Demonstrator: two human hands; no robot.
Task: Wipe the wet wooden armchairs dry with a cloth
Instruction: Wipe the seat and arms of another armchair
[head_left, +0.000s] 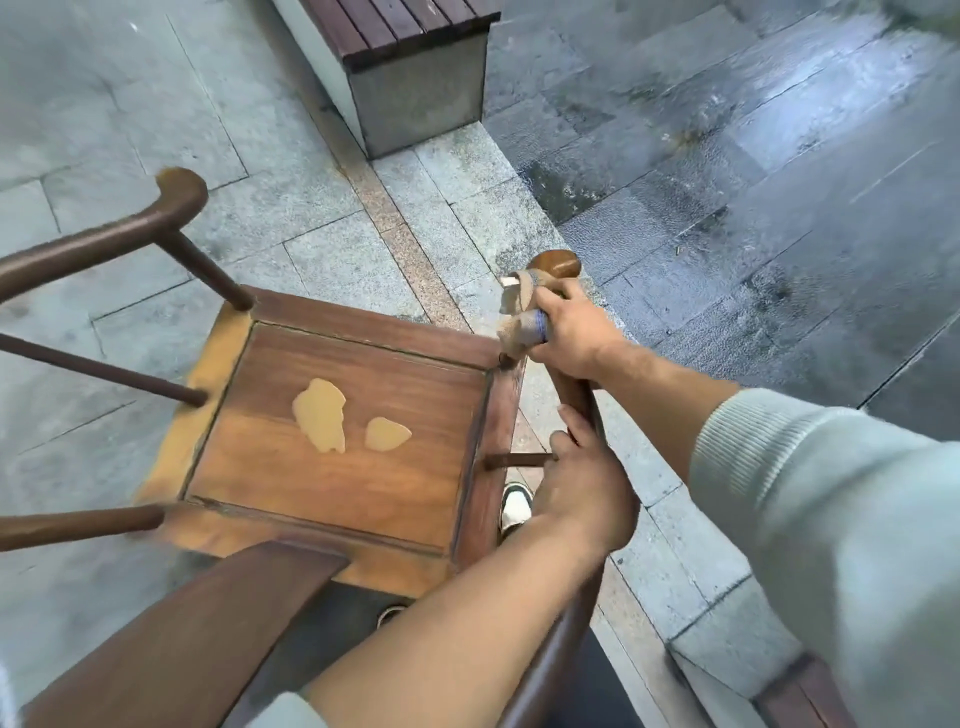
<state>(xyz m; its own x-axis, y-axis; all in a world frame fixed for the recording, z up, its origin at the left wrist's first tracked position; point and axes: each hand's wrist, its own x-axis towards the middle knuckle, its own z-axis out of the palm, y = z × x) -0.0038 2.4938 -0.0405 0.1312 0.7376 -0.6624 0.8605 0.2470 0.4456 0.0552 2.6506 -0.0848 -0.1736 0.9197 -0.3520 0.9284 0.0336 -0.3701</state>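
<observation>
Looking down from the head camera, the armchair (332, 426) is seen from above and behind, and much of it is cut off: the backrest slat (197, 623) runs out of the bottom edge, and the far armrest (119, 234) leaves the frame on the left. Nearest the camera, the left forearm is crossed over the chair's back corner, its sleeve barely visible at the bottom edge. The left hand (587, 493) is closed around the near armrest rail (576, 400), thumb along the wood, and the rail beneath it is largely hidden by the hand and arm. Part of a white shoe (515, 512) is seen below this hand; the rest is covered by the seat frame. A second shoe tip is glimpsed under the seat's near edge, too little to describe.

On the seat panel two pale worn patches (322, 415) are seen; whether water lies there cannot be told.

Farther along the same rail, the right hand (571, 332) is clenched on a cloth (519, 317), which is bunched and wrapped around the armrest just behind its rounded end (558, 262). The cloth's weave is blurred. The right sleeve (831, 493) is pale and ribbed.

Beyond, a slatted bench (405, 31) on a grey block is cut off at the top, and the dark paving (753, 156) to its right glistens wet.
</observation>
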